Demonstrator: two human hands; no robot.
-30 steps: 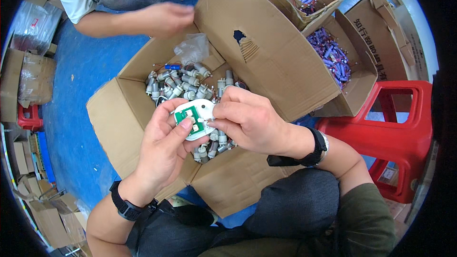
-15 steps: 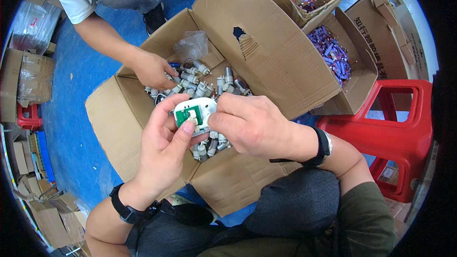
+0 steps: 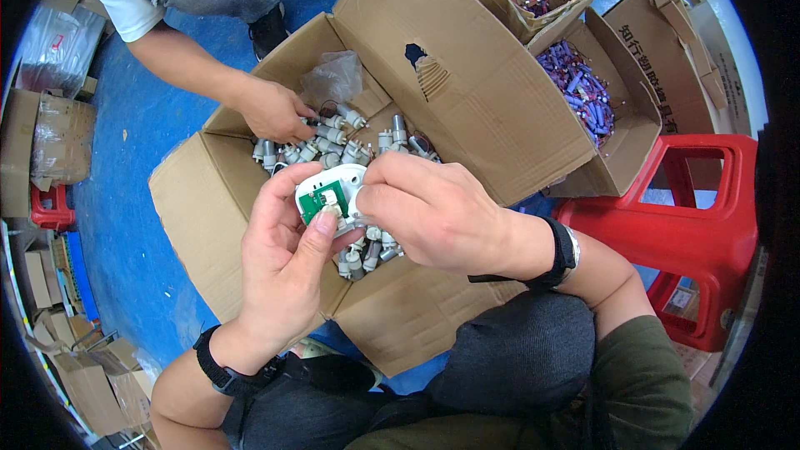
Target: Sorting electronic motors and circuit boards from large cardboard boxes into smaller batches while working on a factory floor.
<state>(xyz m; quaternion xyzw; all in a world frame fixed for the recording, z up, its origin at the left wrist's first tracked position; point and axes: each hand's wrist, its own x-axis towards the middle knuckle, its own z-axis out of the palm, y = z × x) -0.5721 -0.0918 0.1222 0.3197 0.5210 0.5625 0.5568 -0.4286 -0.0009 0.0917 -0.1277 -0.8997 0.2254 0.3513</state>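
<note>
A white plastic housing (image 3: 343, 173) with a green circuit board (image 3: 310, 203) in it rests in my left hand (image 3: 283, 262), whose thumb presses near a small white connector on the board. My right hand (image 3: 446, 212) is closed in a pinch at the housing's right edge; its fingertips hide whatever lies between them. Both hands are over an open cardboard box (image 3: 196, 217) of small grey-and-white motors (image 3: 333, 140). Some motors are hidden beneath my hands.
Another person's hand (image 3: 279, 112) reaches among the motors from the upper left. A clear plastic bag (image 3: 333, 75) lies in the box. Behind are boxes of purple cylindrical cells with wires (image 3: 583, 96). A red plastic stool (image 3: 708, 200) stands at the right.
My hands and the housing have shifted slightly left, and the housing is tilted a little differently. The other person's hand has lifted slightly and no longer reaches as deep among the motors.
</note>
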